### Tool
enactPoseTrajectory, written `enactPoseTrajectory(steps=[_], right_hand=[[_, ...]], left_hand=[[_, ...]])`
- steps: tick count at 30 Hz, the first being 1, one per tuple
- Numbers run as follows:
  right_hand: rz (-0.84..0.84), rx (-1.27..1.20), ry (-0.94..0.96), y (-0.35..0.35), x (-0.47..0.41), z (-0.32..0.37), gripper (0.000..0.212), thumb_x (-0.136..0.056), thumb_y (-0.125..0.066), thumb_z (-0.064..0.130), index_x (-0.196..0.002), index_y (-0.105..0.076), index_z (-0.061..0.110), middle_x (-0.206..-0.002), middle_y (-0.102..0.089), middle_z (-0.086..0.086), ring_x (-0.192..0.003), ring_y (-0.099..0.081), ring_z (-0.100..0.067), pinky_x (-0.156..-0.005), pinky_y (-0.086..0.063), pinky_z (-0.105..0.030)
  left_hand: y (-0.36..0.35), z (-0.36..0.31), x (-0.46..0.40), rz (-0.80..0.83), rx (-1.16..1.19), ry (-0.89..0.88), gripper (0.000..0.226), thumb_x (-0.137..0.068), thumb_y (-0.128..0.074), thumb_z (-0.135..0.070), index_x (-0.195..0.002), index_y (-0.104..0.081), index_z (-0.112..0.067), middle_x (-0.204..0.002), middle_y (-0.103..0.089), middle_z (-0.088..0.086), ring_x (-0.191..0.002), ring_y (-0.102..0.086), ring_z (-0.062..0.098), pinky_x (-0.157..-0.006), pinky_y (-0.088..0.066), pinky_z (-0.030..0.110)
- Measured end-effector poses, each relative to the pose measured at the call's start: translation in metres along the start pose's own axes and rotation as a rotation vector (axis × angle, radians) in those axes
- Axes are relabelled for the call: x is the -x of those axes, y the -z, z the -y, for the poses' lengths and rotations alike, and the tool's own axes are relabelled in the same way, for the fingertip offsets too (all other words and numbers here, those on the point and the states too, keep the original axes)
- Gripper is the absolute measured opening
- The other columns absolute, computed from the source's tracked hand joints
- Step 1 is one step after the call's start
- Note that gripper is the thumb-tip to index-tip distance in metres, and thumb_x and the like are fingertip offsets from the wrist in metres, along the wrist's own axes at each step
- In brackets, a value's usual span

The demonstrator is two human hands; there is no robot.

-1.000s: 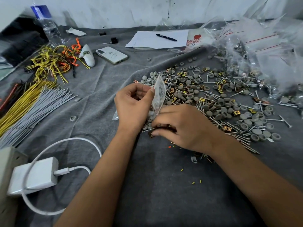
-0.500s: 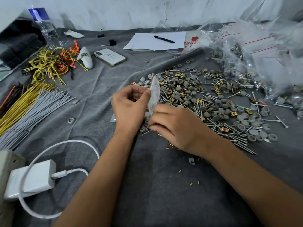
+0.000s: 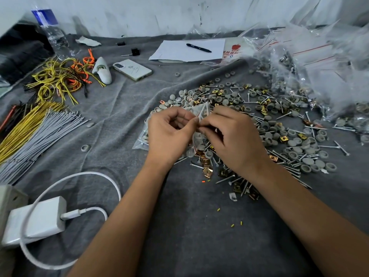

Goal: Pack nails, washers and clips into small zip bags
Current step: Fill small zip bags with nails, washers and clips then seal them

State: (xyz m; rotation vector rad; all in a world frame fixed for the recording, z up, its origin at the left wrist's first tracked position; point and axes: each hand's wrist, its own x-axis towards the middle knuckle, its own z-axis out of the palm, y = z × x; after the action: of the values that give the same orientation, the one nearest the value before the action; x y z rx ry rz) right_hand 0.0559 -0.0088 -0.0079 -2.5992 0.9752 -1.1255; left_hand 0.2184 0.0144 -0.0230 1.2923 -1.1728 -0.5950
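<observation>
Nearest the camera, on the grey cloth (image 3: 179,226), lie a white charger (image 3: 38,218) with its looped cable and a few stray yellow offcuts. Just beyond, both hands meet over the near edge of the hardware pile: left hand (image 3: 169,134) and right hand (image 3: 233,136), fingertips almost touching, each pinching the top edge of a small clear zip bag (image 3: 203,110) held upright between them. Whether the mouth is being opened or pressed closed cannot be told; contents not readable through the film. Judgement: bag is thin, limp, slippery film and very light; best held at the stiffer zip strip with one pinch per lip, since the body would collapse or slide. A second bag (image 3: 141,139), already holding parts, lies flat under the left wrist. Beneath and right of the hands spreads the loose stock: brass-coloured clips (image 3: 206,170), nails (image 3: 287,167) and grey washers (image 3: 307,160), mixed and overlapping. Judgement: nails are stiff and pointed and could pierce the film if pushed in tip-first; washers and clips are small, hard, easy to scatter. Left of the pile are bundled grey and yellow wires (image 3: 40,132). Farther back sit a phone (image 3: 132,69), paper with a pen (image 3: 198,47), a water bottle (image 3: 53,35), and at far right a heap of clear bags (image 3: 319,62).
</observation>
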Motion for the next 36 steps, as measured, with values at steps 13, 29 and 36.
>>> enactPoseTrajectory(steps=[13, 29, 36], right_hand=[[0.013, -0.062, -0.010, 0.001, -0.001, -0.010, 0.015, -0.095, -0.070, 0.018, -0.107, -0.076, 0.011, -0.099, -0.063, -0.001, -0.087, -0.060, -0.013, -0.075, -0.053, -0.031], [0.497, 0.014, -0.079, 0.028, -0.001, -0.039, 0.022, -0.084, -0.074, 0.052, -0.100, -0.073, 0.036, -0.095, -0.054, 0.016, -0.092, -0.055, -0.008, -0.080, -0.051, -0.041], [0.520, -0.104, -0.068, 0.021, 0.002, -0.030, 0.012, -0.085, -0.081, 0.030, -0.092, -0.071, 0.033, -0.102, -0.049, 0.017, -0.101, -0.049, 0.001, -0.087, -0.047, -0.028]], left_hand=[[0.002, -0.001, 0.000, -0.032, 0.012, 0.008, 0.018, -0.087, -0.079, 0.000, -0.076, -0.073, -0.013, -0.066, -0.069, 0.003, -0.056, -0.057, 0.011, -0.054, -0.050, 0.023], [0.004, 0.007, -0.004, -0.080, -0.005, 0.047, 0.014, -0.086, -0.080, -0.007, -0.077, -0.074, -0.016, -0.069, -0.071, 0.006, -0.058, -0.058, 0.016, -0.055, -0.050, 0.030], [0.003, 0.005, -0.004, -0.077, -0.022, 0.041, 0.012, -0.087, -0.080, -0.007, -0.078, -0.074, -0.014, -0.067, -0.070, 0.002, -0.057, -0.058, 0.015, -0.055, -0.048, 0.028]])
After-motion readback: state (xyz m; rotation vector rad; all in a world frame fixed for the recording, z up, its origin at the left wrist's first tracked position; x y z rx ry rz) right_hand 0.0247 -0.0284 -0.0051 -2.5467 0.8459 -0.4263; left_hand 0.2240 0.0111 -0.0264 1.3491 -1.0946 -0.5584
